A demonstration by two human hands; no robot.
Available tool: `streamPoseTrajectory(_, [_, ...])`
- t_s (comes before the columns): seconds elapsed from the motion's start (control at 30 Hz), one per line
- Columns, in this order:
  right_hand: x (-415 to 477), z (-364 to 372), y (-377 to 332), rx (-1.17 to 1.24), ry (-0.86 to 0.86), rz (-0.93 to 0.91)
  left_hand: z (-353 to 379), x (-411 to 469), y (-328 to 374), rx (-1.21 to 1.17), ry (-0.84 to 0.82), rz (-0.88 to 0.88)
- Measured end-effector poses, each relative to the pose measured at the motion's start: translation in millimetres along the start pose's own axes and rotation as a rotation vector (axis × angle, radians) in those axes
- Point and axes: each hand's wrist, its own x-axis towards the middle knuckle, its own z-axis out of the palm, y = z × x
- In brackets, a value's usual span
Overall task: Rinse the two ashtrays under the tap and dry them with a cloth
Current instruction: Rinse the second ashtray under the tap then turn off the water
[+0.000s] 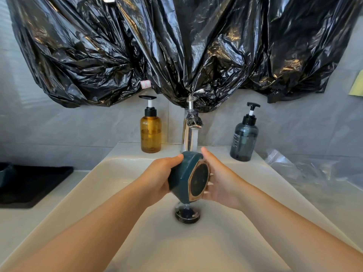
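I hold a dark teal ashtray (181, 173) tipped on its side over the sink basin (117, 173), its gold-rimmed underside facing me. My left hand (157, 177) grips its left wall. My right hand (218, 179) holds the right side, thumb up at the top edge and fingertips curled onto the base rim. Water runs from the chrome tap (188, 134) onto the top of the ashtray. A second teal object (5, 171), seemingly the other ashtray, sits on a black mat (33, 183) at the far left, cut off by the frame edge.
An amber pump bottle (150, 132) stands left of the tap and a blue-grey one (244, 140) to its right. The drain (187, 214) lies below the ashtray. Black plastic sheeting (176, 46) hangs over the wall. Clear plastic (304, 169) covers the right counter. A yellow-green item (357, 83) hangs far right.
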Motion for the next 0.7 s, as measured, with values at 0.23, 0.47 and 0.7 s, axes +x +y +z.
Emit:
streamPoseTrajectory(0.23, [-3.5, 0.1, -1.3, 0.063, 0.067, -0.008, 2.8, 2.6, 2.2, 0.027, -0.001, 0.026])
streamPoseTrajectory(0.47, [-2.6, 4.4, -0.1, -0.114, 0.071, -0.083, -0.8, 0.3, -1.0, 0.002, 0.018, 0.012])
streamPoseTrajectory(0.7, [-6.6, 4.7, -0.9, 0.011, 0.057, -0.018, 0.1, 1.3, 2.1, -0.003, 0.036, 0.036])
